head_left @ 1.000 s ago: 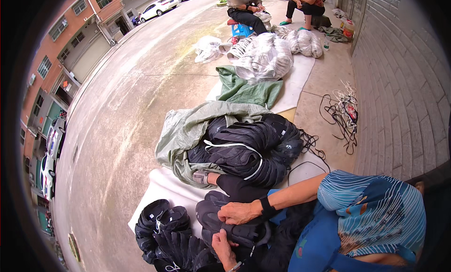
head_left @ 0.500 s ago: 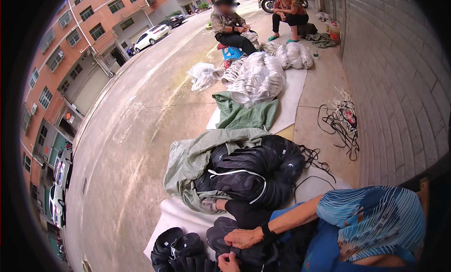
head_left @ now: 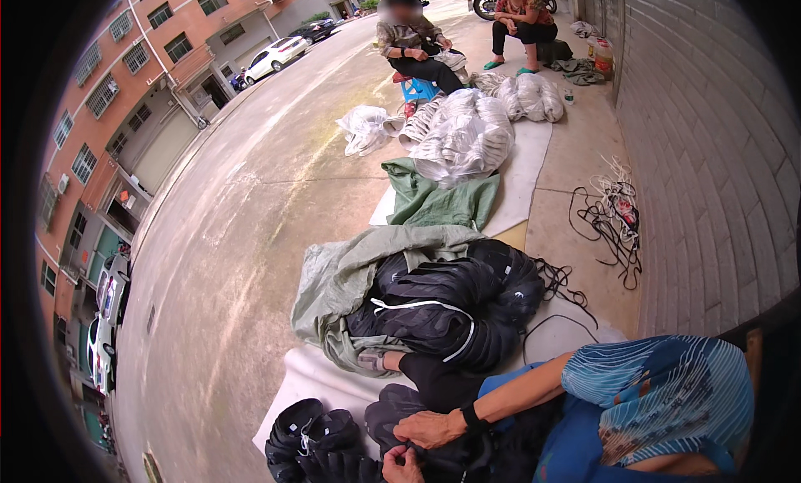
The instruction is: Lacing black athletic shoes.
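Note:
My right hand (head_left: 428,430), with a black band at its wrist, is closed on the dark fabric of a black shoe upper (head_left: 385,416) in front of my body. Just below it, my left hand (head_left: 402,465) is partly cut off by the lower edge. Its thumb and finger pinch together close to the right fingertips; what lies between them is too small to make out. Left of the hands sits a cluster of black shoe uppers (head_left: 334,433) with a pale lace on top. More dark fabric lies across my lap.
Ahead, a grey-green sack (head_left: 321,287) lies open around bundled black shoe uppers (head_left: 430,291) tied with white cord. Beyond are a green sack (head_left: 442,201) and white bundles in plastic (head_left: 471,137). Two people sit farther off. Loose laces (head_left: 613,224) lie beside the wall (head_left: 709,166).
My left hand has shifted slightly up and left, its fingertips nearer the right hand. The right hand has moved a little left. The seated person at the far left has a hand raised slightly.

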